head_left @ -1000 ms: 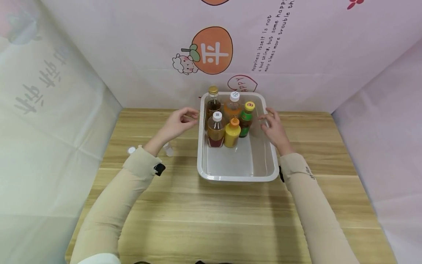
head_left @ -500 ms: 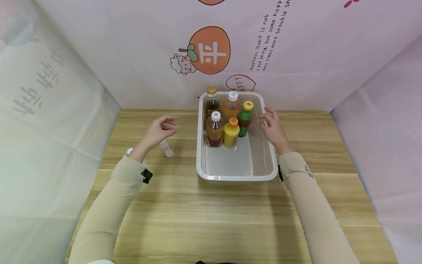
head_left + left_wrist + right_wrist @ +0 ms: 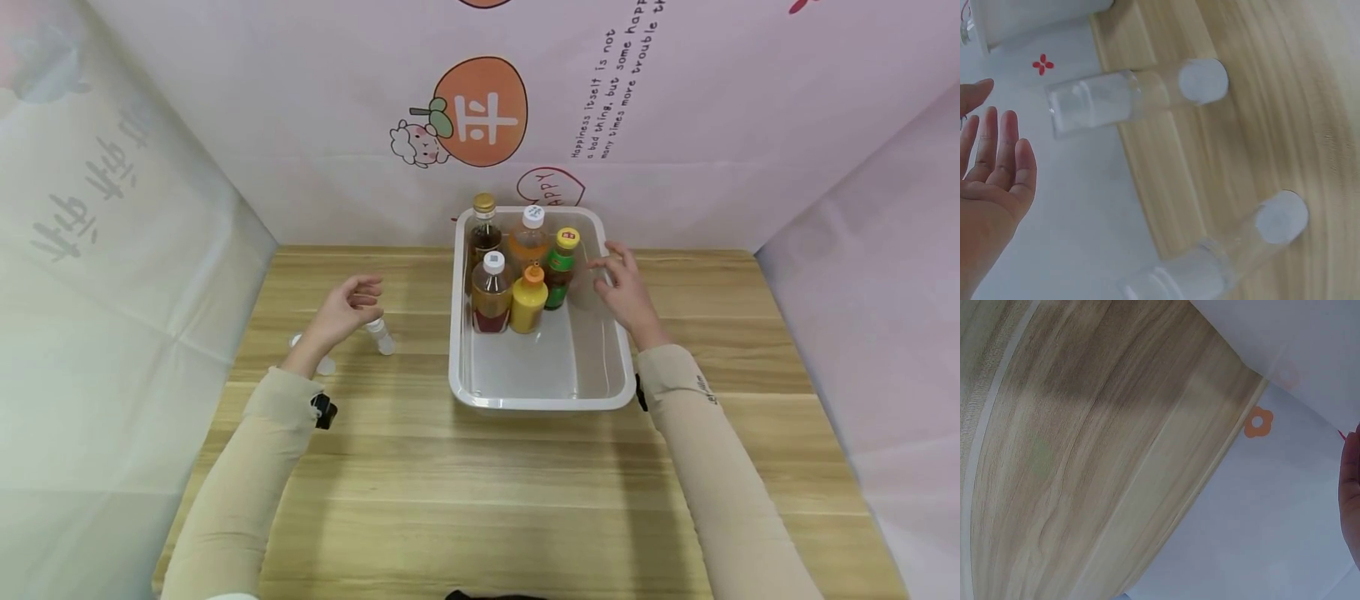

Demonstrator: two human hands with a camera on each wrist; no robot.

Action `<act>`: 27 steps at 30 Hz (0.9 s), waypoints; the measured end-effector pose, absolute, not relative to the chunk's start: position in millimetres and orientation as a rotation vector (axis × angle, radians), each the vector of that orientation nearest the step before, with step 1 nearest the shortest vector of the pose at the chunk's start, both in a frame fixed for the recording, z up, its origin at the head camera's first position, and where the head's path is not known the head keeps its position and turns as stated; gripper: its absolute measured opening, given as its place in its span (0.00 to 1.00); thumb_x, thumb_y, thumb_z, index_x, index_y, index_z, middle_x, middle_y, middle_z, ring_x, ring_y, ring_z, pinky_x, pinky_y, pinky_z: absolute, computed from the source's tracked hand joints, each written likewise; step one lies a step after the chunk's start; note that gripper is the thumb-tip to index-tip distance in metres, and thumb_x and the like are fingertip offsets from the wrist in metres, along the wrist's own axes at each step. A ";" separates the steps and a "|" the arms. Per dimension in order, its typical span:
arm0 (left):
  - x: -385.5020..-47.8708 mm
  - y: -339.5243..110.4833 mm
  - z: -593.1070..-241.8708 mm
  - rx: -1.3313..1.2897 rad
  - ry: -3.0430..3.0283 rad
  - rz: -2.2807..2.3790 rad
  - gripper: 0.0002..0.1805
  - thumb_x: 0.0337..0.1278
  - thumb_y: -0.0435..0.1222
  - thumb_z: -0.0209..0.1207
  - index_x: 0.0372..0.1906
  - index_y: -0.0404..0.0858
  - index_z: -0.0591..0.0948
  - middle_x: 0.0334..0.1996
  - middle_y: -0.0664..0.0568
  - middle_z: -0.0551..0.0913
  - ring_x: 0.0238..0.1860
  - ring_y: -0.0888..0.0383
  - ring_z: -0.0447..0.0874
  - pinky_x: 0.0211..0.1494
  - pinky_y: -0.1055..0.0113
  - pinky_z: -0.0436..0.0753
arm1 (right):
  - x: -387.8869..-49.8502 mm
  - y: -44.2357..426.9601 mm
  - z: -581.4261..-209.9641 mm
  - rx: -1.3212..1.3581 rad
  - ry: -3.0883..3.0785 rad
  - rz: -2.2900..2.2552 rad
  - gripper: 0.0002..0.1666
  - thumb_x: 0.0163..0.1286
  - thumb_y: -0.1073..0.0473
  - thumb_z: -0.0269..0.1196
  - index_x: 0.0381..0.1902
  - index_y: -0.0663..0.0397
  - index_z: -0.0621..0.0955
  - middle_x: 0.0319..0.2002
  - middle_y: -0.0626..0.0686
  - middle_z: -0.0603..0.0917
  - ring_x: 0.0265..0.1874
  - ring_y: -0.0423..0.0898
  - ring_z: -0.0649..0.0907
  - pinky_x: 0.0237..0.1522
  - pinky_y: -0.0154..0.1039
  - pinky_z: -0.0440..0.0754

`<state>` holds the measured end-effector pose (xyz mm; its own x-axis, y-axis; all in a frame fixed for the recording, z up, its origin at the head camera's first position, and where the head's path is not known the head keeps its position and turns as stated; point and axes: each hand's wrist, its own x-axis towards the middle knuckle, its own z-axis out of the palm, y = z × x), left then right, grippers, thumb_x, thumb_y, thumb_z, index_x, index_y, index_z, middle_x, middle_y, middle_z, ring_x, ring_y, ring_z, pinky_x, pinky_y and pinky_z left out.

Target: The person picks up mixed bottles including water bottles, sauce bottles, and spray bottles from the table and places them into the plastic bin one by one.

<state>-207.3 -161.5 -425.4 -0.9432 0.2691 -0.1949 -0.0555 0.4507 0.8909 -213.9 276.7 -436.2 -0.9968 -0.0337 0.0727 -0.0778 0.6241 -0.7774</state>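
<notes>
A grey-white plastic bin (image 3: 542, 405) holds several upright condiment bottles at its far end. Among them are a yellow squeeze bottle (image 3: 528, 307) with an orange cap, a white-capped bottle (image 3: 492, 310) of reddish liquid and a green-labelled bottle (image 3: 559, 271). My right hand (image 3: 628, 292) is at the bin's right rim, fingers loosely bent over it; contact is unclear. My left hand (image 3: 343, 315) hovers left of the bin, relaxed and holding nothing. Near it stand two small clear bottles with white caps, one (image 3: 1104, 100) nearer its fingers, the other (image 3: 1210, 269) partly behind the forearm in the head view.
A gold-capped bottle (image 3: 486, 237) of dark liquid and a white-capped bottle (image 3: 529, 242) with orange contents fill the bin's back corner. The wooden table (image 3: 480, 492) ends at a printed cloth wall (image 3: 330, 167), with cloth on both sides too.
My left hand has moved away from the bin's left rim, leftward and slightly nearer, to the small clear bottles. My right hand and the bin have stayed put.
</notes>
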 end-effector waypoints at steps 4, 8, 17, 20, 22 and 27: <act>-207.6 -167.4 -431.1 0.146 2.385 1.489 0.32 0.61 0.28 0.56 0.70 0.36 0.61 0.65 0.36 0.67 0.65 0.37 0.66 0.66 0.47 0.72 | -214.3 276.5 -437.0 0.094 -2.782 1.341 0.18 0.64 0.69 0.52 0.52 0.68 0.76 0.73 0.62 0.54 0.70 0.68 0.59 0.68 0.65 0.62; -208.5 -171.0 -433.8 0.132 2.374 1.479 0.34 0.61 0.28 0.57 0.71 0.36 0.60 0.66 0.36 0.65 0.66 0.38 0.66 0.66 0.47 0.72 | -214.8 277.2 -438.6 0.087 -2.778 1.348 0.18 0.64 0.69 0.52 0.52 0.68 0.76 0.73 0.61 0.54 0.70 0.68 0.59 0.68 0.64 0.62; -210.0 -173.4 -432.7 0.129 2.345 1.446 0.38 0.59 0.27 0.58 0.73 0.36 0.56 0.71 0.36 0.58 0.69 0.37 0.61 0.68 0.45 0.70 | -213.0 279.4 -437.6 0.084 -2.773 1.341 0.18 0.64 0.70 0.51 0.51 0.68 0.76 0.73 0.62 0.54 0.69 0.69 0.61 0.67 0.65 0.63; -211.4 -172.5 -434.4 0.135 2.332 1.419 0.39 0.58 0.27 0.59 0.73 0.37 0.55 0.71 0.36 0.57 0.70 0.37 0.60 0.69 0.44 0.69 | -212.9 280.6 -438.1 0.076 -2.771 1.332 0.17 0.64 0.69 0.51 0.51 0.67 0.76 0.73 0.62 0.55 0.69 0.69 0.61 0.67 0.65 0.63; -212.1 -172.4 -436.5 0.134 2.321 1.401 0.40 0.58 0.28 0.59 0.74 0.37 0.54 0.72 0.37 0.56 0.71 0.38 0.59 0.69 0.44 0.68 | -213.2 281.4 -438.8 0.074 -2.767 1.330 0.17 0.64 0.69 0.51 0.51 0.67 0.76 0.73 0.62 0.55 0.69 0.68 0.61 0.67 0.64 0.63; -210.2 -174.6 -444.3 0.115 2.316 1.360 0.43 0.58 0.28 0.59 0.75 0.39 0.51 0.74 0.37 0.52 0.72 0.38 0.56 0.71 0.42 0.64 | -214.5 278.3 -439.0 0.089 -2.777 1.316 0.18 0.65 0.69 0.52 0.52 0.67 0.76 0.72 0.62 0.56 0.69 0.68 0.61 0.67 0.64 0.64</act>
